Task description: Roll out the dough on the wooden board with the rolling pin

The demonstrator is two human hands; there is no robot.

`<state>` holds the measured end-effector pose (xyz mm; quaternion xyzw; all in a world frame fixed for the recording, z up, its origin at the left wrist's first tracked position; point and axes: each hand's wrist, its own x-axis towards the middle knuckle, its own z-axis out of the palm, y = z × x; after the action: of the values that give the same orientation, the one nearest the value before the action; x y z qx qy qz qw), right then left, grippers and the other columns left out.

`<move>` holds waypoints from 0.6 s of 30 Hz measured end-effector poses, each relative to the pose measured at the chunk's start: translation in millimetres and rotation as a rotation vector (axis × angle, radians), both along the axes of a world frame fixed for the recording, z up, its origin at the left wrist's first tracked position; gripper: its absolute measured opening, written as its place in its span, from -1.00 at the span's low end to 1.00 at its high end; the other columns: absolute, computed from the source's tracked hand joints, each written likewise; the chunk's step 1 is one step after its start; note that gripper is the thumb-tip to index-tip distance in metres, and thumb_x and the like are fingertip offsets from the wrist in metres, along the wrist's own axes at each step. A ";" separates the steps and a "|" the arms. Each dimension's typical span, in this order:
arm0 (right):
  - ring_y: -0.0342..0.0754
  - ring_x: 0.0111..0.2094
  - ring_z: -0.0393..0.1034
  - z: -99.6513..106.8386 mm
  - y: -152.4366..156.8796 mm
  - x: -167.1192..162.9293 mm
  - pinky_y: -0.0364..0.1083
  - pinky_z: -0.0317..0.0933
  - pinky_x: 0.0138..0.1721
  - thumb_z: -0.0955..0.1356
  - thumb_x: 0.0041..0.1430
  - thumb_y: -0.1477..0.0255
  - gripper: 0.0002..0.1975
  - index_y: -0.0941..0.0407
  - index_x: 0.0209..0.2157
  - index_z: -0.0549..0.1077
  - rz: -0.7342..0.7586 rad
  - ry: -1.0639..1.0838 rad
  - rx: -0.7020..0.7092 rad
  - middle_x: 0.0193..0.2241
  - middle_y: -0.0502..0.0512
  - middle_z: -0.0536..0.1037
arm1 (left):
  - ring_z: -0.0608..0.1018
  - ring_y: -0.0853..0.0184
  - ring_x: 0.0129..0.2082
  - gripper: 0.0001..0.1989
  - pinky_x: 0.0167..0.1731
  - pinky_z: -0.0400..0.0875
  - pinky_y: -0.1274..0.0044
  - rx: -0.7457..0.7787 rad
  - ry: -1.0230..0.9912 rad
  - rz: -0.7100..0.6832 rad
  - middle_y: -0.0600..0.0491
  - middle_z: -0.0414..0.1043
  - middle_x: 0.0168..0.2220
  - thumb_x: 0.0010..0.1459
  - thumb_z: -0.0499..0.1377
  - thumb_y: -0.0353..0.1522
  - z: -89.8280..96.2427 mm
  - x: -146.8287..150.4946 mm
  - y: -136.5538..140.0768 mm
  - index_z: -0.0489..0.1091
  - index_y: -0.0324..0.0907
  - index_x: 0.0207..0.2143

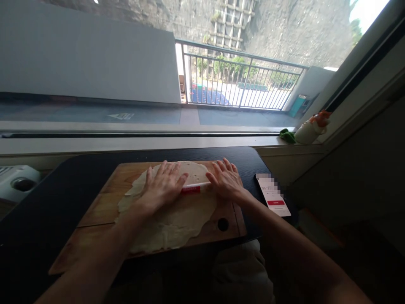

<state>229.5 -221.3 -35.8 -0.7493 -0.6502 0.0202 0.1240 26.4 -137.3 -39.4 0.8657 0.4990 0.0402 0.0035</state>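
A wide, thin sheet of dough (177,219) with an uneven edge covers much of a wooden cutting board (98,207). Across its far part lies a white rolling pin (191,188) with a red label in the middle. My left hand (166,181) rests flat over the pin's left part, fingers stretched forward and thumb out. Over the right end, my right hand (226,177) lies palm down with its fingers spread. Both palms hide the ends of the pin. A round hole (222,224) shows in the board's near right corner.
The board stands on a dark table (31,211). A phone (274,196) with a lit screen lies on the right. Behind runs a window sill (142,144) with a white pot (308,131) and a green item (287,135). A white appliance (20,181) is at left.
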 end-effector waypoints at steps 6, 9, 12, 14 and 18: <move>-0.02 0.33 -0.34 -9.2 -94.3 -10.7 0.03 -0.37 0.28 0.02 0.30 0.06 -0.37 0.09 0.28 0.04 0.175 -0.015 -0.009 0.29 0.03 0.03 | 0.01 0.10 0.30 -0.41 0.23 -0.36 0.08 0.138 -0.042 -0.173 -0.07 0.08 0.27 0.26 -0.19 -0.13 -10.3 -33.4 -81.9 0.09 -0.20 0.25; 0.03 0.33 -0.32 -5.4 -71.2 -8.1 0.09 -0.34 0.27 0.01 0.30 0.05 -0.36 0.10 0.27 0.06 0.134 0.015 -0.041 0.29 0.07 0.03 | 0.02 0.09 0.30 -0.42 0.22 -0.35 0.05 0.130 -0.045 -0.149 -0.13 0.09 0.26 0.27 -0.20 -0.15 -5.9 -24.7 -65.9 0.10 -0.28 0.23; 0.10 0.32 -0.30 -0.9 -43.0 -7.0 0.15 -0.27 0.25 -0.01 0.29 0.03 -0.33 0.17 0.25 0.11 0.035 0.038 -0.057 0.29 0.16 0.03 | 0.03 0.10 0.30 -0.42 0.21 -0.31 0.04 0.094 -0.030 -0.112 -0.14 0.10 0.25 0.29 -0.23 -0.16 1.0 -14.1 -44.1 0.16 -0.30 0.20; 0.10 0.32 -0.29 -1.0 -49.7 -8.3 0.14 -0.26 0.25 0.00 0.29 0.04 -0.33 0.18 0.24 0.11 0.049 0.039 -0.042 0.29 0.17 0.04 | 0.04 0.10 0.29 -0.44 0.21 -0.28 0.05 0.094 -0.025 -0.123 -0.13 0.10 0.25 0.29 -0.23 -0.17 1.7 -17.1 -49.2 0.17 -0.30 0.19; 0.03 0.31 -0.20 -8.4 -111.6 -11.5 0.08 -0.26 0.27 0.09 0.30 0.12 -0.40 0.13 0.26 0.07 0.212 0.027 0.076 0.27 0.10 0.09 | 0.08 0.14 0.28 -0.48 0.22 -0.23 0.11 0.189 -0.065 -0.231 -0.10 0.13 0.25 0.28 -0.15 -0.22 -10.5 -44.6 -102.8 0.14 -0.27 0.21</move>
<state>218.0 -332.9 -44.2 -0.6709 -0.7242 0.0187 0.1583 -18.3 -240.1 -49.8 0.9121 0.3896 0.1146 -0.0573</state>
